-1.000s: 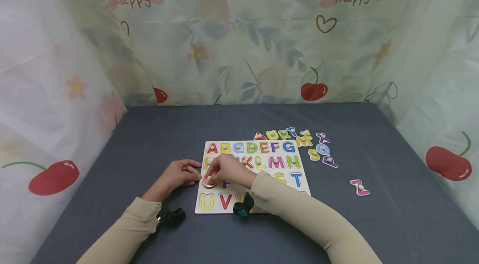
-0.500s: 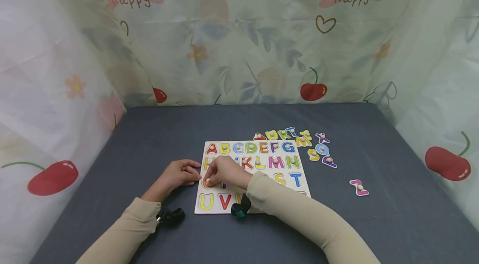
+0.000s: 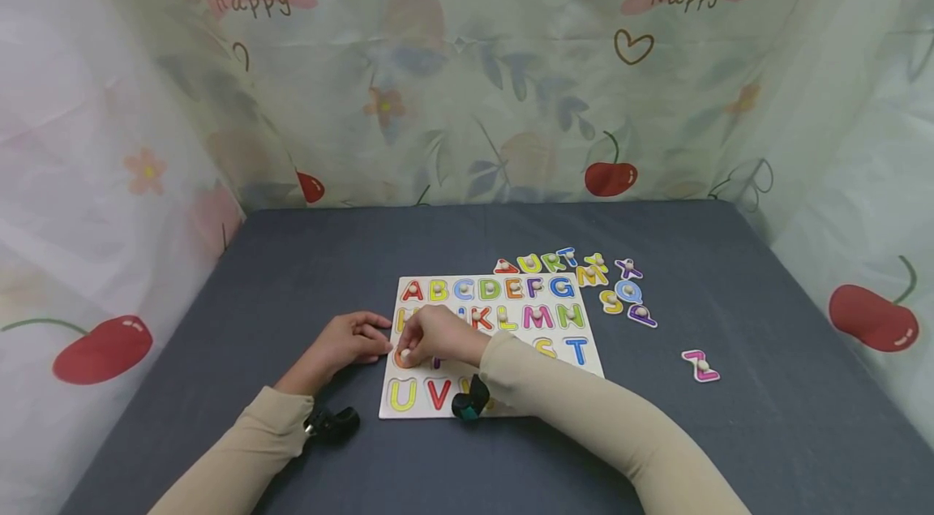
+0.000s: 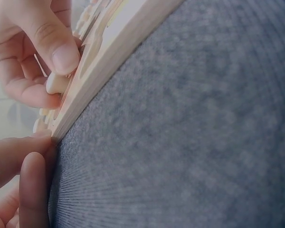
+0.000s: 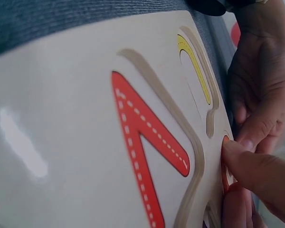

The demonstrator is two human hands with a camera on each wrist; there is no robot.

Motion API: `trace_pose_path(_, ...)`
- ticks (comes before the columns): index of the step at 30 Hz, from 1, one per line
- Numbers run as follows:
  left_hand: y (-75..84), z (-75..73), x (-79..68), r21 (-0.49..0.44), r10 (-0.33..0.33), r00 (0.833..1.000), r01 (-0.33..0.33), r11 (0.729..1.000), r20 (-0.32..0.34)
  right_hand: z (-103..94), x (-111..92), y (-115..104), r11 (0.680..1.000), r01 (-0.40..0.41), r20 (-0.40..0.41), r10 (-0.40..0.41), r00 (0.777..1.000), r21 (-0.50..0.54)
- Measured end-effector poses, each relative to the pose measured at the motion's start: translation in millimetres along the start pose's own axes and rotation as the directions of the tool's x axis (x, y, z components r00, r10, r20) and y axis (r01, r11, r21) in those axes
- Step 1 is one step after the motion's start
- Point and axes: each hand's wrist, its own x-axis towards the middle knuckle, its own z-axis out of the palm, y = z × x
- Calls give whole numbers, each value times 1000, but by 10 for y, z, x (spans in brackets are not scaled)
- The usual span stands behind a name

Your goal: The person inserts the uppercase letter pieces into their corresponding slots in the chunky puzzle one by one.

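Note:
My right hand [image 3: 445,332] pinches the pale knob [image 4: 57,84] of an orange round letter piece, the O [image 5: 225,161], between thumb and fingers. That piece lies at the left end of the third row of a wooden alphabet board [image 5: 76,90], partly covered by the fingers. My left hand [image 3: 350,338] rests on the dark cloth with relaxed fingers, its fingertips right at the board's left edge. In the top two rows sit knobbed letter pieces, such as the A [image 3: 413,289]. Bare printed slots show for the U [image 3: 403,395], V [image 3: 439,394] and T [image 3: 576,350].
Several loose letter pieces, among them a blue Q [image 3: 628,292] and a yellow S [image 3: 611,302], lie behind and right of the board. A pink Z [image 3: 701,366] lies apart at the right. Printed curtains [image 3: 467,93] surround the dark cloth-covered table [image 3: 328,255].
My right hand keeps its pinch on the O's knob and has shifted only very slightly, with the piece looking a little lower at the board. The left hand stays at the board's edge.

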Motion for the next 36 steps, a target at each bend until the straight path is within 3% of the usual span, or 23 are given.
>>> trace_pose_path(8,-6,24,1,-11,-8,1000,8,1000,-9,-28,-44,31,999,-6,-9,6,1000,39)
trace_pose_path(14,-20,35,8,-12,-15,1000,15,1000,-15,-216,-221,78,996,14,-110,-5,994,85)
trace_pose_path(22,2,36,-3,-9,-23,999,23,1000,-33,-874,-696,420,980,-18,-262,71,963,199)
trace_pose_path(26,14,36,5,-15,-20,999,20,1000,-32,-1265,-1041,694,980,-40,-317,101,943,192)
trace_pose_path(29,18,34,9,-17,-20,999,19,1000,-28,-1508,-1305,895,981,-101,-356,154,921,163)
trace_pose_path(36,8,21,11,-28,-27,999,27,999,-18,-1868,-1794,1343,969,-218,-420,245,874,111)
